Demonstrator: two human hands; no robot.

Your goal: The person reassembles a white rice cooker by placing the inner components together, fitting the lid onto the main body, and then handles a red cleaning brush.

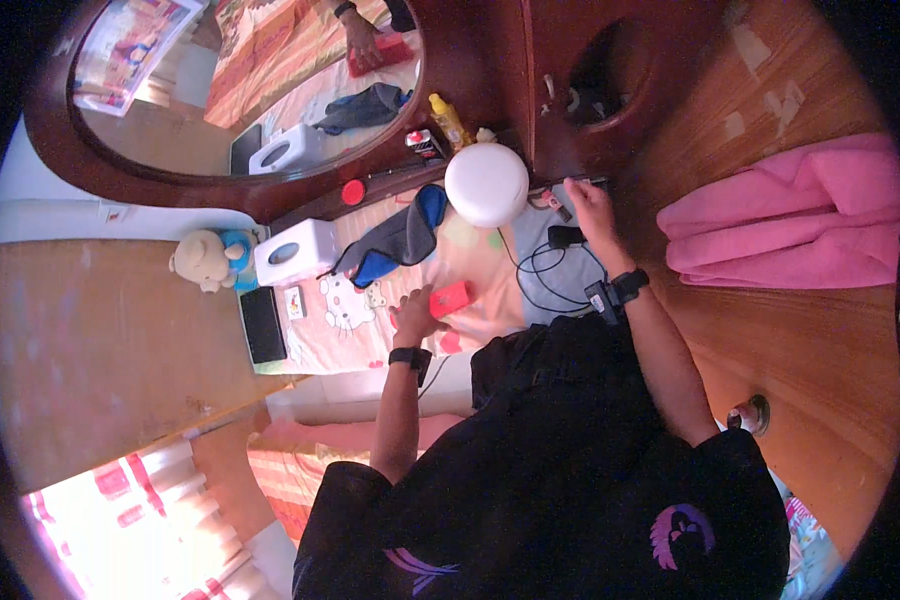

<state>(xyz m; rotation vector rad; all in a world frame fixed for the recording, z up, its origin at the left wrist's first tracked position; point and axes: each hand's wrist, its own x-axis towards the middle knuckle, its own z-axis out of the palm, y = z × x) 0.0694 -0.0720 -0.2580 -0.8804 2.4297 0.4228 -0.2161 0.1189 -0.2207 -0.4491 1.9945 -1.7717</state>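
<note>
My left hand (416,318) rests on the table cover with its fingers spread. Its fingertips are beside a small red box-like thing (451,299) and seem to touch it. Over the back right of the table is my right hand (592,212), its fingers drawn together; whatever they hold, if anything, is hidden. Close to it lie a small red-and-dark item (556,205) and a black cable (533,290) with a black plug end (566,236). A round white device (486,185) stands to its left. A grey and blue cloth (400,240) lies farther left.
A white tissue box (296,252), a plush toy (210,260), a black tablet-like slab (263,325) and a small white box (295,302) are at the left. A yellow bottle (450,122) stands below the mirror (240,120). A pink towel (785,215) hangs at right.
</note>
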